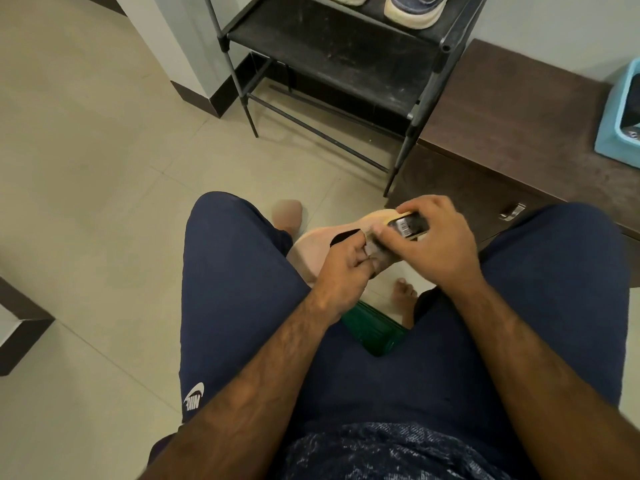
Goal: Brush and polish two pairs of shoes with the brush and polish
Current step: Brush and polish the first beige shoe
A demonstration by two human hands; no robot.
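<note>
Shoe (306, 252) in L hand (341, 268) grip; brush (408, 225) in R hand (436, 247) grip, against shoe.

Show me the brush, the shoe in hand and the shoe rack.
brush (410, 224), head view, on its back beside the barcode sticker.
shoe (306, 252), head view, on its pale sole.
shoe rack (332, 57), head view, on the bare middle shelf.

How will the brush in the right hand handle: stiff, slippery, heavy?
The brush looks rigid: hard dark back with a barcode sticker, perhaps slightly slick. The right hand wraps it alone, so probably light. The blurred bristles against the shoe likely flex.
</note>
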